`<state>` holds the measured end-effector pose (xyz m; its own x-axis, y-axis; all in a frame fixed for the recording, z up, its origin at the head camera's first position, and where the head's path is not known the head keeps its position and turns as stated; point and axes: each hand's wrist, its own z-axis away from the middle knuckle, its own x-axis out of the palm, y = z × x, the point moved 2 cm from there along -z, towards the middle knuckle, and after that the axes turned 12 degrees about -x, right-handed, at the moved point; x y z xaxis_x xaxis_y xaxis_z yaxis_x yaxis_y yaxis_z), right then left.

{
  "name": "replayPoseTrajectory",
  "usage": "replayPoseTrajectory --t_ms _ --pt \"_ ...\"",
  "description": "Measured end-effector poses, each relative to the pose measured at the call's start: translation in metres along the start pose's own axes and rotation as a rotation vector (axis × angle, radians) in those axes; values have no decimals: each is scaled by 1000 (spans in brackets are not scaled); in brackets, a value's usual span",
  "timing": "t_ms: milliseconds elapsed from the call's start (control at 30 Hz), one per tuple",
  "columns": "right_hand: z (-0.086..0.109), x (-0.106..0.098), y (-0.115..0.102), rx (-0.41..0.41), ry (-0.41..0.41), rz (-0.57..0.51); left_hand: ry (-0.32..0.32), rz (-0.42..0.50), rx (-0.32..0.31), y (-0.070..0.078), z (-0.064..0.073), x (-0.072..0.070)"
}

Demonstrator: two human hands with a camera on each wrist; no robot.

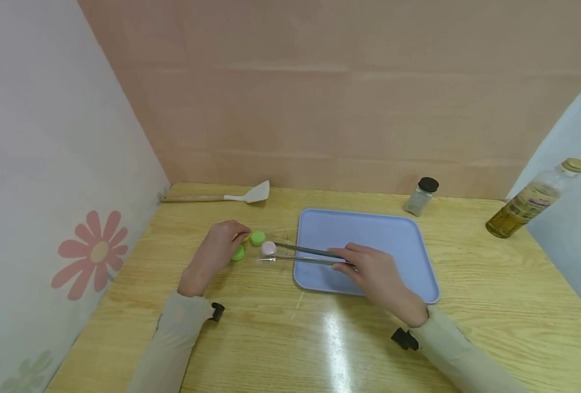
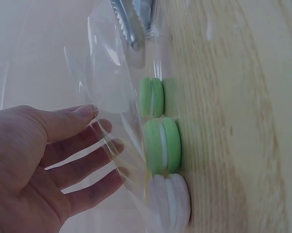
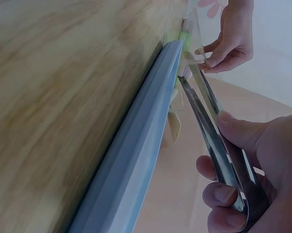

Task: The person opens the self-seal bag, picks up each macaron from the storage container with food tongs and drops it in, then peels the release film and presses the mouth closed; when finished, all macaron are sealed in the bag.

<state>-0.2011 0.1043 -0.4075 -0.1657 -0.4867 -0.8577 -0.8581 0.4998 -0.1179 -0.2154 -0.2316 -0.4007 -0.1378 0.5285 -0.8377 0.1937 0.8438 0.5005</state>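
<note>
A clear plastic bag [image 2: 107, 58] lies on the wooden table with macarons in it. My left hand [image 1: 215, 250] pinches the film at one side between thumb and fingers. In the head view a pale pink macaron [image 1: 268, 248], two green macarons [image 1: 258, 238] and part of a yellow one [image 1: 245, 238] show near that hand. My right hand [image 1: 375, 273] grips metal tongs [image 1: 310, 250], which reach left across the tray. Their arms stand apart, with the toothed tips at the bag and on either side of the pink macaron in the head view.
A lavender-blue tray [image 1: 369, 226] sits under the tongs and right hand. Behind the bag lies a white spatula [image 1: 257, 192] with a wooden handle. A small black-lidded jar [image 1: 419, 200] stands beyond the tray, and an oil bottle [image 1: 526, 207] stands at the right.
</note>
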Motion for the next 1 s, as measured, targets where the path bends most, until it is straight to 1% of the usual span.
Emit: replayPoseTrajectory --t_ms 133,233,433,667,1000 --pt "-9 6 -4 -20 -21 -4 -8 -9 -10 1 -1 0" --pt "-15 10 -7 -35 -20 -4 -11 -6 -17 0 -2 1" --pt "-24 17 -11 -42 -26 9 -1 7 -6 -3 -2 1" --pt "-29 20 -13 -18 -35 19 9 12 3 -3 -2 2" --pt "-32 23 -15 -46 -5 35 10 11 4 -4 -1 2"
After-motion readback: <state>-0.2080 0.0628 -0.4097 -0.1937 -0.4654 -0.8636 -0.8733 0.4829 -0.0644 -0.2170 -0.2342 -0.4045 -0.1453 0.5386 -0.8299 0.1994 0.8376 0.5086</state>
